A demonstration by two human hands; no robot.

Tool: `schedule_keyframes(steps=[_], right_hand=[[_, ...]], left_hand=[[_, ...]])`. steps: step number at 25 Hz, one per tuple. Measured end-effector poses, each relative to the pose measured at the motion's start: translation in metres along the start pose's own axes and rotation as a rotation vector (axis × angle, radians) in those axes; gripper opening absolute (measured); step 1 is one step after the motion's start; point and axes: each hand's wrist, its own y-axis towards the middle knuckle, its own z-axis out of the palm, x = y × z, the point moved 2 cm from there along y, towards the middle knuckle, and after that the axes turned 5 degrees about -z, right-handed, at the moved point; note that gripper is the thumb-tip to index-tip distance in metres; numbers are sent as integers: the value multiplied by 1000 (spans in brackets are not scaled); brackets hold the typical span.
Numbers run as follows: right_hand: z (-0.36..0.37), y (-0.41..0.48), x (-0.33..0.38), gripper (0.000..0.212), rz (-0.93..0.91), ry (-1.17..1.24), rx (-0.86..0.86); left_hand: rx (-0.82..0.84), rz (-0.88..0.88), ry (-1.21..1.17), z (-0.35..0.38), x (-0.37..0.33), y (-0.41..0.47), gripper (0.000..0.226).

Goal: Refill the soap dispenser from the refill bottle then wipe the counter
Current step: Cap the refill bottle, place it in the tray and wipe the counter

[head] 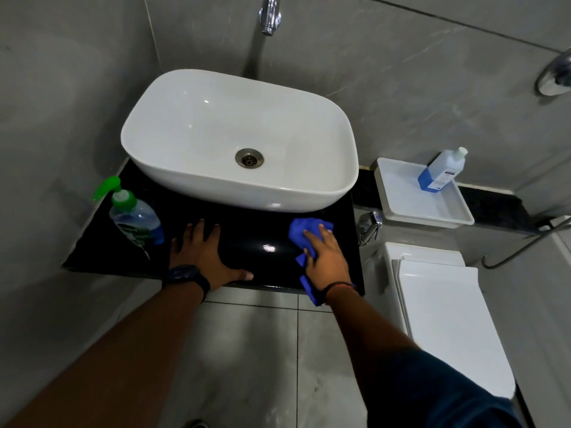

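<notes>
The soap dispenser (133, 216), a clear bottle with a green pump, stands on the left of the black counter (253, 239). The refill bottle (440, 171), blue liquid with a white cap, stands in a white tray (432, 211) to the right. My left hand (205, 254) lies flat and spread on the counter, just right of the dispenser, holding nothing. My right hand (324, 257) presses a blue cloth (301, 233) onto the counter's right front part; the cloth's tail hangs over the front edge.
A white vessel sink (185, 125) fills the back of the counter, under a chrome tap (270, 17). A white toilet cistern and lid (445, 310) sit right of the counter. A chrome sprayer (369, 227) hangs between them. Grey tiled floor lies below.
</notes>
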Motion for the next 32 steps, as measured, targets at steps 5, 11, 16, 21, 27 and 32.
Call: schedule_keyframes(steps=[5,11,16,21,27,32], right_hand=[[-32,-2,-33,44,186,171,-59],[-92,10,-75,36,407,364,-329],[-149,59,-159,40,437,302,-360],[-177,141,-269,43,350,225,-231],[-147,232,-356,55,252,52,23],[-96,265,-385,61,278,21,150]], left_hand=[[46,180,-63,12,-50,2,110],[208,539,-205,3,-182,22,87],[161,594,-370,15,-309,54,58],[93,453,-333,49,-412,152,52],[89,420,-197,96,-476,240,55],[46,405,-92,136,-484,278,61]])
